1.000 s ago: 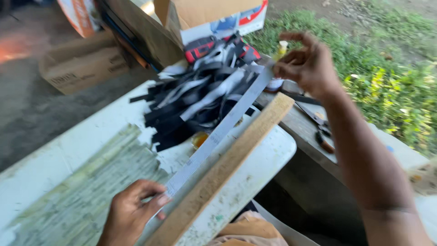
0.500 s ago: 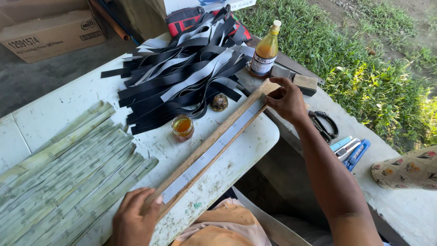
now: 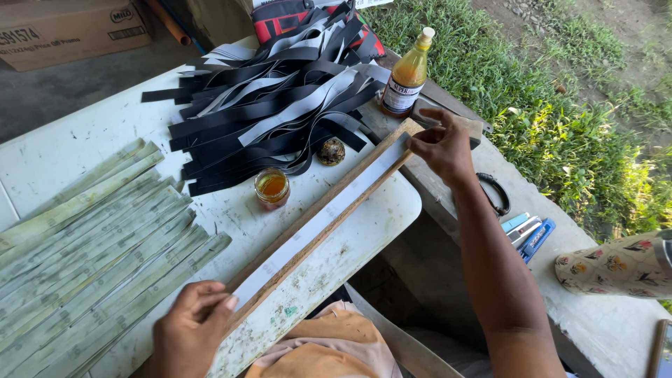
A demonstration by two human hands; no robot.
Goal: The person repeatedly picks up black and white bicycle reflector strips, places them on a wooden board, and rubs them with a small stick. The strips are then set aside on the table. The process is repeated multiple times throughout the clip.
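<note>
A long wooden slat point(image 3: 302, 225) lies diagonally across the white table point(image 3: 91, 140), and a pale grey strip point(image 3: 329, 210) rests flat along it. My right hand point(image 3: 441, 145) pinches the strip's far end against the slat near the table's corner. At the near end my left hand point(image 3: 192, 329) presses the strip down with its fingertips. Close to the slat's left side stands a small open jar of amber liquid point(image 3: 271, 187). A dark round lump point(image 3: 331, 151) sits beside it.
A heap of black and grey strips point(image 3: 280, 105) covers the table's far part. Pale green strips point(image 3: 91, 245) lie side by side at left. A bottle of orange liquid point(image 3: 406, 77), scissors point(image 3: 495, 192) and blue cutters point(image 3: 528, 232) sit on the concrete ledge; grass lies beyond.
The slat and strip came down from a lifted tilt to lie flat on the table. My right hand lowered to its far end; my left hand stayed at the near end.
</note>
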